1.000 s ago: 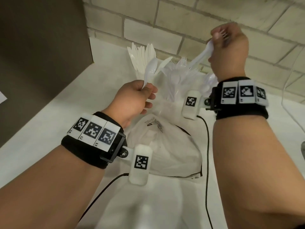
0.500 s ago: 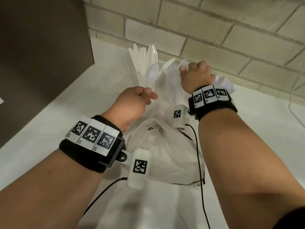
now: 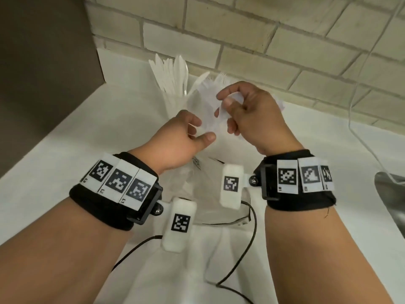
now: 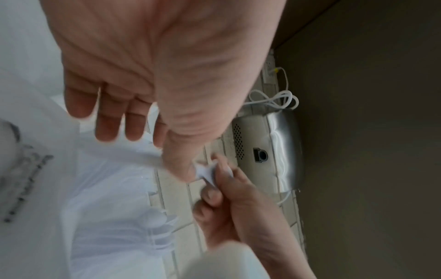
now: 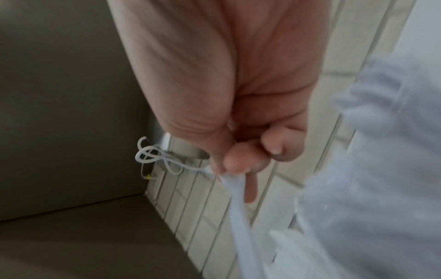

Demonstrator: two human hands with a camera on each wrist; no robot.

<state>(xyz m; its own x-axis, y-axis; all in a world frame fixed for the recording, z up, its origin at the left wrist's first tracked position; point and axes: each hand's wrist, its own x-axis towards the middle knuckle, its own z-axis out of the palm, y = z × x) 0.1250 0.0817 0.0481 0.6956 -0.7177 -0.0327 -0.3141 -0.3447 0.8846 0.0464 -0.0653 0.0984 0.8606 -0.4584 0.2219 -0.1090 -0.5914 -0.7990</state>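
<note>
right hand (image 3: 252, 115): thumb and forefinger pinch one end of a white plastic utensil (image 3: 213, 116); the other fingers are curled toward the palm.
left hand (image 3: 179, 143): fingers loose and slightly spread, holding nothing. In the left wrist view the thumb tip sits right at the utensil's near end. Contact looks likely, but blur hides it.
utensil position: in the air between the two hands, above the bag and clear of the worktop (image 3: 87, 139).
utensil axis: the long axis is diagonal, running from the right hand's pinch down toward the left thumb. In the right wrist view it runs out from the fingertips, away from the palm. Too blurred to tell which end is the working end, or whether it is a spoon or a fork.
step: my read is a hand-to-hand pass or a regrip before the piece goes to its bunch.
done: the knives (image 3: 169, 77) stand upright in a bunch beyond the left hand. The forks (image 3: 215, 81) stand tines up just beyond the right hand's fingers.
left: this piece is not yet placed. The plastic bag (image 3: 208, 194) under both wrists looks bulky, so probably more to sort — contents not visible.
surround: a brick wall (image 3: 263, 40) stands beyond the bunches and a brown panel (image 3: 43, 62) lies out past the left hand. A metal appliance (image 3: 392, 194) and a white cable (image 3: 361, 73) lie out past the right hand.
</note>
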